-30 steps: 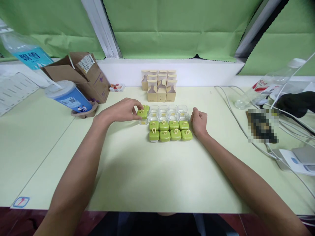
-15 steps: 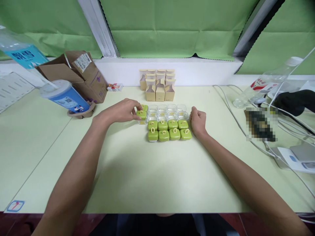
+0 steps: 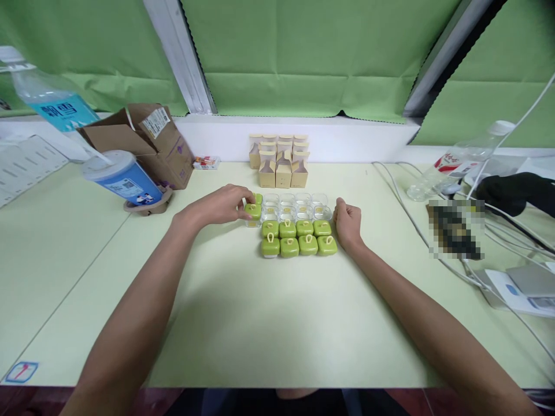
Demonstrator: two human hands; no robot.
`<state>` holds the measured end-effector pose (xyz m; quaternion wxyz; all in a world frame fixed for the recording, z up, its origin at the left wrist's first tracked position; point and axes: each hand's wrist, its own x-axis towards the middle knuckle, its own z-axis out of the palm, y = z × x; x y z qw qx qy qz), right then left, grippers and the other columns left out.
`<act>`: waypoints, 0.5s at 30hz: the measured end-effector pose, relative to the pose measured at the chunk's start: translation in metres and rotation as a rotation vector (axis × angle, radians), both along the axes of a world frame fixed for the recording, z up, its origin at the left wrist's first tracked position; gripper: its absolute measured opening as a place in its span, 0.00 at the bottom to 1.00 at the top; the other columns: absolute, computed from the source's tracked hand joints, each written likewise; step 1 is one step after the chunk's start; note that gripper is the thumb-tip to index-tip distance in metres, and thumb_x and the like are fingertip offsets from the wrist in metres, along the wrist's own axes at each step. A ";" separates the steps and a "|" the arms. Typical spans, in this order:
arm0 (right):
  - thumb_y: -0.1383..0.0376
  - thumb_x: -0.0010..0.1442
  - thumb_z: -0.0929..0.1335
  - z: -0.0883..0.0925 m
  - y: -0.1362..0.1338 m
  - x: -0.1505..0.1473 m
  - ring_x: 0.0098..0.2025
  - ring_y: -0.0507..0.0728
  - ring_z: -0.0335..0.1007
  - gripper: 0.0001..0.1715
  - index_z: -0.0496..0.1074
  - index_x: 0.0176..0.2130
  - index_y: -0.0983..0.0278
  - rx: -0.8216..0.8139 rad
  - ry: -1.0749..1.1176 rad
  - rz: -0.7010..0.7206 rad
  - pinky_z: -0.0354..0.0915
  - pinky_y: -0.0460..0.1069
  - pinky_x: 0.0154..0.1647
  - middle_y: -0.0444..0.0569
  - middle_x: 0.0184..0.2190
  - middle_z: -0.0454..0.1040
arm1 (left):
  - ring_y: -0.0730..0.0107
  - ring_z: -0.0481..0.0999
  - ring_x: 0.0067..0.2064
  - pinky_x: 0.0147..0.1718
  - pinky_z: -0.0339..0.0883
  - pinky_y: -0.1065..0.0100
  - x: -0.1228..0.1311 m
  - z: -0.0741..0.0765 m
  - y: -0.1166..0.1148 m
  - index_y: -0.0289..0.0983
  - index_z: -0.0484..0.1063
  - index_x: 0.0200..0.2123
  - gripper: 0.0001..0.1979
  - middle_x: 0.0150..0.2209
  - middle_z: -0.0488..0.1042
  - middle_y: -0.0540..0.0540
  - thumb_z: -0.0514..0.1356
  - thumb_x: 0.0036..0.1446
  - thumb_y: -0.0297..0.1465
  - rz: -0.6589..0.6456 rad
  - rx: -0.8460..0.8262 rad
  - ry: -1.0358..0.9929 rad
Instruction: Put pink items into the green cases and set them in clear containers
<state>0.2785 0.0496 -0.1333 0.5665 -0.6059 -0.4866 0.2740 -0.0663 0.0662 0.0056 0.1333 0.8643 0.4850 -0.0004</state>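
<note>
My left hand (image 3: 225, 205) pinches a green lid (image 3: 252, 211) between thumb and fingertips, at the left end of the rows. The lid sits over a clear container (image 3: 252, 223). Just behind it another green lid (image 3: 258, 198) shows in part, half hidden by my fingers. To the right stand two rows of clear plastic containers (image 3: 287, 212) without lids, with something yellow on their bottoms. In front of these lie two rows of green lids with small cream loops (image 3: 289, 247). My right hand (image 3: 347, 222) rests closed on the table, just right of the containers.
Several small open cardboard boxes (image 3: 284, 173) stand by the wall. At left are a brown carton (image 3: 162, 147), a blue cup (image 3: 130, 182) in a holder and a bottle (image 3: 60, 110). White cables (image 3: 411, 231), a clear bottle (image 3: 455, 162) and a black item (image 3: 511, 190) lie at right.
The whole view has shifted slightly, so everything sits a little lower. My left hand stays on the green lid, and my right fist keeps its place beside the containers.
</note>
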 end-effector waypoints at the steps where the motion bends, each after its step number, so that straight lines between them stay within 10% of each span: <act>1: 0.35 0.70 0.64 0.000 0.000 0.000 0.24 0.52 0.45 0.39 0.49 0.22 0.55 0.000 -0.006 0.001 0.48 0.52 0.26 0.38 0.18 0.49 | 0.53 0.83 0.48 0.44 0.71 0.63 0.000 0.000 0.001 0.40 0.82 0.52 0.22 0.49 0.85 0.41 0.66 0.58 0.44 0.006 -0.006 0.000; 15: 0.39 0.70 0.65 0.005 -0.003 -0.002 0.24 0.52 0.45 0.38 0.49 0.21 0.56 -0.004 -0.017 -0.005 0.48 0.53 0.28 0.38 0.17 0.49 | 0.53 0.81 0.46 0.42 0.66 0.63 -0.001 -0.007 0.005 0.41 0.83 0.46 0.18 0.46 0.84 0.42 0.69 0.56 0.44 -0.024 0.027 0.095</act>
